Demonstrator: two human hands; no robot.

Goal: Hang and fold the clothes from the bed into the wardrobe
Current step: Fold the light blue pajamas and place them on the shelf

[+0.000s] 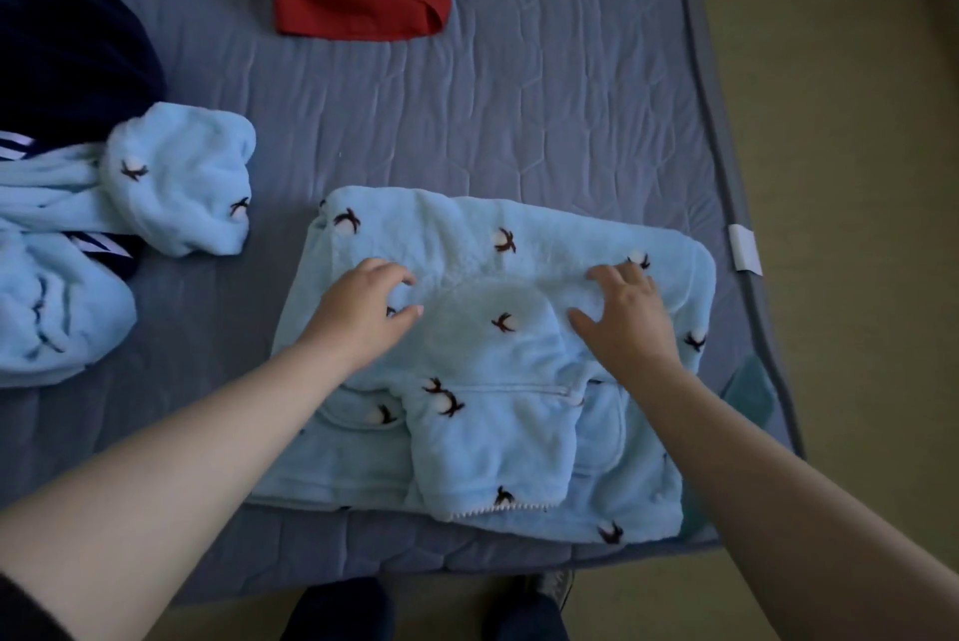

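Beneath both hands (363, 311) (630, 321), folded blue fleece garment (493, 438)

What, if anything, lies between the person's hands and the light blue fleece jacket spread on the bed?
Nothing visible. The left hand and the right hand both rest directly on the fleece jacket, which lies on the bed. The wardrobe is out of view, so the way there cannot be judged.
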